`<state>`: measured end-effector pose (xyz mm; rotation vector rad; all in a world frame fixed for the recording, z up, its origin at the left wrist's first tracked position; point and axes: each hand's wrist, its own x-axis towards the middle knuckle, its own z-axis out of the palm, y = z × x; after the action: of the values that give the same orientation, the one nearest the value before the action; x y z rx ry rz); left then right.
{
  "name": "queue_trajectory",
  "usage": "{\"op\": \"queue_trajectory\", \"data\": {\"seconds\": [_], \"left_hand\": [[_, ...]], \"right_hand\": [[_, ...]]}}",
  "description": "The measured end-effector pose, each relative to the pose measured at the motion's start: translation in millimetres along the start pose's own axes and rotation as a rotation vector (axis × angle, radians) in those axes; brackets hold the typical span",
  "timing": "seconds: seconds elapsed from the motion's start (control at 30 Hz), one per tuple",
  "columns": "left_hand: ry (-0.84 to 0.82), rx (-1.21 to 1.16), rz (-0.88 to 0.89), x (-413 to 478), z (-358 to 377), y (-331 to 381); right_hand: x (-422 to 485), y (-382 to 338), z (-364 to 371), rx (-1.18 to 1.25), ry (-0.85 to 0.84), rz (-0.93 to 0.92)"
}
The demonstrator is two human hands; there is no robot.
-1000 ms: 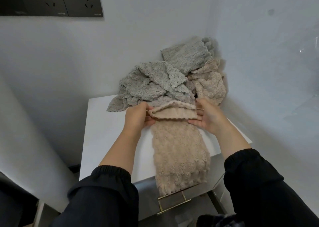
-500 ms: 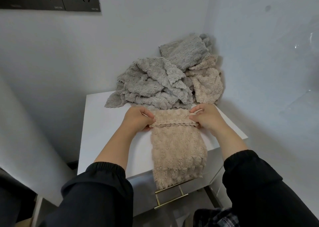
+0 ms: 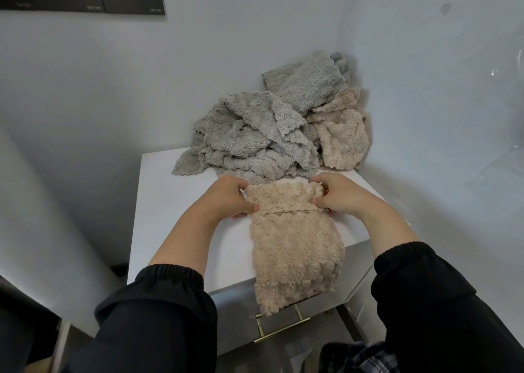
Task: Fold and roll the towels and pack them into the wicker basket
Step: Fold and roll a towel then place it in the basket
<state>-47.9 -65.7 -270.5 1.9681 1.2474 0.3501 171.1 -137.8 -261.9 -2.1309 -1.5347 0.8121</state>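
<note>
Both your left hand [image 3: 232, 199] and right hand [image 3: 338, 198] pinch the roll's sides on the soft, limp beige towel [image 3: 295, 247], near the towel pile [image 3: 255, 137].

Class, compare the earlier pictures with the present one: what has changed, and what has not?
The left hand and right hand rolled the beige towel from its far end toward the person; the roll has grown thicker. Both hands still grip the roll's ends. The towel pile behind stayed put.
</note>
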Motion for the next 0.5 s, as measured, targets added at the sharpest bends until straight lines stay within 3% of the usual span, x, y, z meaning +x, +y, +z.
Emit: {"op": "queue_trajectory", "data": {"seconds": [0.23,0.37,0.5], "left_hand": [[0.11,-0.024,-0.032,1.0,2.6,1.1],[0.296,0.01,-0.016,6.2,4.5,4.7],[0.445,-0.067,0.056,6.8,6.7,10.0]], "right_hand": [[0.2,5.0,1.0,0.161,0.124,0.025],[2.7,4.8,6.1,0.296,0.199,-0.032],[6.9,1.3,10.7,0.343,0.398,-0.092]]}}
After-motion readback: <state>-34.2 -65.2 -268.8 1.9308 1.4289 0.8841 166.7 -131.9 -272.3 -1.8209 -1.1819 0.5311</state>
